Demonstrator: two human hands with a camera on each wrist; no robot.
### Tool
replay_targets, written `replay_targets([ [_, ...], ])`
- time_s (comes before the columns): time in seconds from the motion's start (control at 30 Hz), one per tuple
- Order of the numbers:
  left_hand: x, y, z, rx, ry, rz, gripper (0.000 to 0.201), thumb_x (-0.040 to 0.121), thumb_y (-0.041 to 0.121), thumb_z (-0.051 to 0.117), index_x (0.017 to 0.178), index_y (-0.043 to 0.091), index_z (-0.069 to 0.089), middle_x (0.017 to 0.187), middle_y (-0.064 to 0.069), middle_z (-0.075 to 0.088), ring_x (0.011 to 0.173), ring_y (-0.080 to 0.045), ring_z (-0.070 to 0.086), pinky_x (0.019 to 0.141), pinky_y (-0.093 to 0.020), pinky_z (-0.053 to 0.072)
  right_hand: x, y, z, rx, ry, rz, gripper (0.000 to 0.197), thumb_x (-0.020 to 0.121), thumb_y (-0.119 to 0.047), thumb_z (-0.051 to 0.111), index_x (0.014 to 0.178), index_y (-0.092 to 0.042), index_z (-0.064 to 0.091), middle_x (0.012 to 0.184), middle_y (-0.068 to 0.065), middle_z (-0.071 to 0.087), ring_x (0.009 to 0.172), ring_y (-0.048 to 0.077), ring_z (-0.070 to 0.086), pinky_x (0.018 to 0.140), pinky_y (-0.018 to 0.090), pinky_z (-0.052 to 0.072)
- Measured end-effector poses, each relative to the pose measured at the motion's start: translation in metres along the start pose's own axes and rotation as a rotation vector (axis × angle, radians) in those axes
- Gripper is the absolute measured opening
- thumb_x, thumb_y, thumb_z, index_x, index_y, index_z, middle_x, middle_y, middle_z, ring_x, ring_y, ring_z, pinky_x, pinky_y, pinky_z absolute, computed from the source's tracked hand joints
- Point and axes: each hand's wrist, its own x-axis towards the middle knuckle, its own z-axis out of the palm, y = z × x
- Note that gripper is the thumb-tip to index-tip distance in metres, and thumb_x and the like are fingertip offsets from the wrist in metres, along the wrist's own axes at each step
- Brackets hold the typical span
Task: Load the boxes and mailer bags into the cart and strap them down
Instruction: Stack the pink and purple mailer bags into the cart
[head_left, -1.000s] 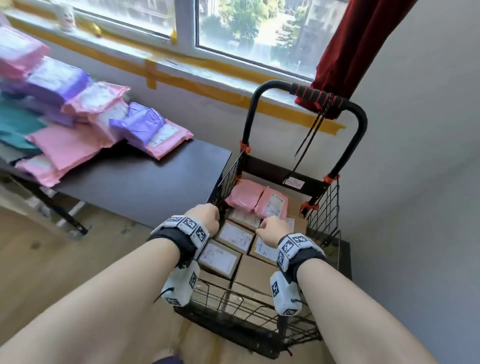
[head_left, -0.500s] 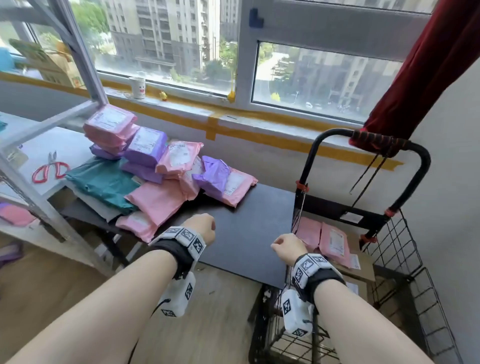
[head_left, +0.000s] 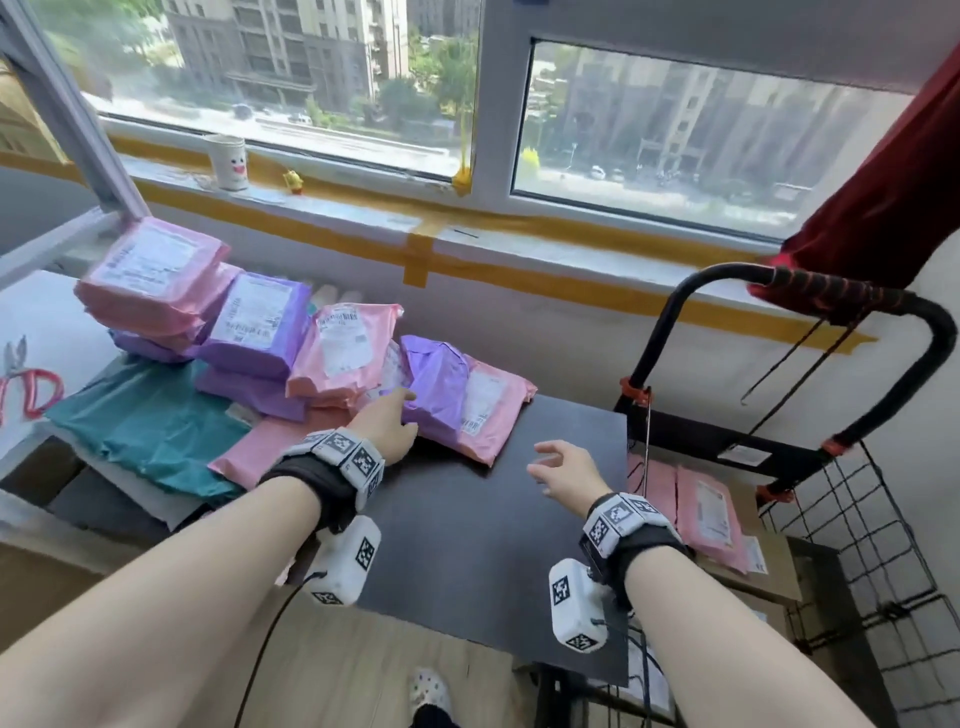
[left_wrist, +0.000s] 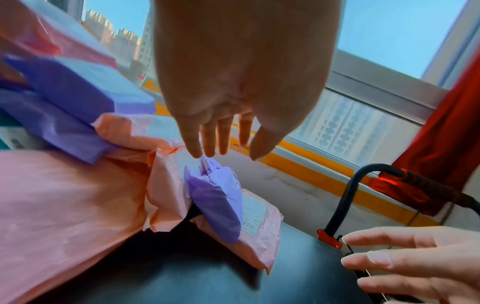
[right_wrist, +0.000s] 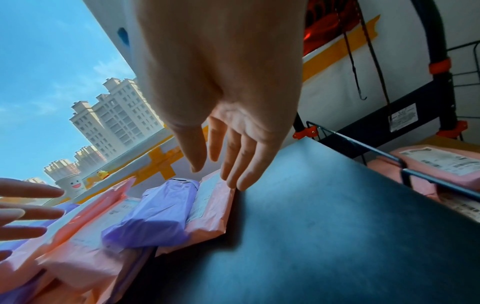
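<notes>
Both fists were opened and carried from above the cart (head_left: 810, 457) to the black table (head_left: 467, 545). The left hand (head_left: 387, 426) was brought against the small purple mailer bag (head_left: 436, 384), while the right hand (head_left: 563, 470) was stretched out, fingers spread, over the bare tabletop.

This looks like a small parcel-packing room, perhaps in an upper-floor flat. A dark table (head_left: 467, 519) carries a heap of labelled pink and purple mailer bags (head_left: 332, 358), a wire cart (head_left: 883, 545) stands beside it, and the window (head_left: 675, 130) above a taped sill faces residential tower blocks. A mug (head_left: 228, 161) sits on the sill.
</notes>
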Motion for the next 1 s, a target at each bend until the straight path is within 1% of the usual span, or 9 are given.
replay_targets([
  [0.13, 0.05, 0.007, 0.008, -0.045, -0.03, -0.095, 0.054, 0.091, 0.014, 0.052, 0.142, 0.008, 0.033, 0.144, -0.013, 0.042, 0.131, -0.029, 0.043, 0.107, -0.032, 0.031, 0.048, -0.001, 0.007, 0.129, -0.016, 0.103, 0.041, 0.086, -0.005, 0.064, 0.125, -0.002, 0.052, 0.102, 0.011, 0.058, 0.085, 0.022, 0.055, 0.061, 0.024, 0.046],
  [0.23, 0.083, 0.011, 0.018, 0.029, -0.044, -0.149, 0.056, 0.092, 0.018, 0.05, 0.143, 0.006, 0.031, 0.146, -0.015, 0.037, 0.133, -0.029, 0.038, 0.11, -0.036, 0.031, 0.081, -0.002, 0.013, 0.223, -0.009, 0.17, 0.043, 0.087, -0.005, 0.063, 0.127, 0.0, 0.049, 0.107, 0.014, 0.056, 0.087, 0.023, 0.055, 0.067, 0.028, 0.049],
  [0.37, 0.114, 0.012, 0.033, 0.095, -0.101, -0.257, 0.056, 0.094, 0.025, 0.047, 0.142, 0.003, 0.027, 0.143, -0.019, 0.038, 0.131, -0.035, 0.04, 0.108, -0.04, 0.033, 0.116, 0.003, 0.027, 0.275, 0.031, 0.224, 0.043, 0.086, -0.005, 0.064, 0.127, 0.001, 0.049, 0.105, 0.013, 0.056, 0.087, 0.024, 0.057, 0.088, 0.039, 0.051],
  [0.5, 0.138, 0.013, 0.04, 0.005, -0.079, -0.386, 0.052, 0.094, 0.026, 0.048, 0.137, 0.003, 0.032, 0.135, -0.022, 0.048, 0.126, -0.04, 0.043, 0.103, -0.039, 0.035, 0.135, 0.008, 0.041, 0.308, 0.053, 0.251, 0.03, 0.08, -0.004, 0.067, 0.105, 0.013, 0.063, 0.084, 0.009, 0.061, 0.08, 0.019, 0.055, 0.08, 0.036, 0.05],
  [0.7, 0.162, 0.012, 0.047, -0.135, -0.095, -0.534, 0.045, 0.094, 0.021, 0.048, 0.128, -0.008, 0.048, 0.13, -0.023, 0.054, 0.121, -0.037, 0.05, 0.097, -0.035, 0.038, 0.145, 0.015, 0.04, 0.31, 0.137, 0.251, 0.019, 0.074, 0.001, 0.071, 0.093, -0.002, 0.071, 0.086, 0.007, 0.067, 0.085, 0.02, 0.062, 0.09, 0.037, 0.052],
  [0.83, 0.17, 0.009, 0.056, -0.226, -0.062, -0.573, 0.046, 0.094, 0.026, 0.049, 0.126, -0.007, 0.052, 0.128, -0.024, 0.055, 0.119, -0.037, 0.052, 0.097, -0.034, 0.039, 0.153, 0.026, 0.035, 0.326, 0.172, 0.261, 0.018, 0.069, -0.003, 0.076, 0.07, -0.017, 0.066, 0.085, 0.006, 0.071, 0.088, 0.025, 0.068, 0.088, 0.044, 0.054],
  [0.9, 0.173, 0.008, 0.061, -0.265, -0.015, -0.545, 0.042, 0.095, 0.028, 0.048, 0.117, -0.007, 0.058, 0.123, -0.025, 0.057, 0.115, -0.038, 0.053, 0.096, -0.035, 0.038, 0.154, 0.031, 0.032, 0.357, 0.18, 0.265, 0.019, 0.071, -0.004, 0.076, 0.068, -0.019, 0.065, 0.082, 0.006, 0.07, 0.089, 0.027, 0.069, 0.088, 0.047, 0.054],
  [0.97, 0.175, 0.007, 0.065, -0.311, 0.034, -0.519, 0.027, 0.094, 0.022, 0.05, 0.087, 0.0, 0.063, 0.104, -0.024, 0.059, 0.098, -0.034, 0.054, 0.087, -0.033, 0.039, 0.152, 0.034, 0.029, 0.387, 0.191, 0.264, 0.017, 0.072, -0.003, 0.075, 0.068, -0.017, 0.065, 0.081, 0.007, 0.069, 0.088, 0.026, 0.068, 0.088, 0.049, 0.054],
  [1.0, 0.176, 0.008, 0.068, -0.323, 0.049, -0.511, 0.026, 0.092, 0.018, 0.052, 0.07, 0.007, 0.057, 0.094, -0.021, 0.056, 0.089, -0.028, 0.051, 0.08, -0.032, 0.038, 0.151, 0.036, 0.026, 0.401, 0.2, 0.264, 0.017, 0.073, -0.003, 0.075, 0.068, -0.016, 0.064, 0.08, 0.007, 0.069, 0.086, 0.025, 0.067, 0.088, 0.049, 0.054],
])
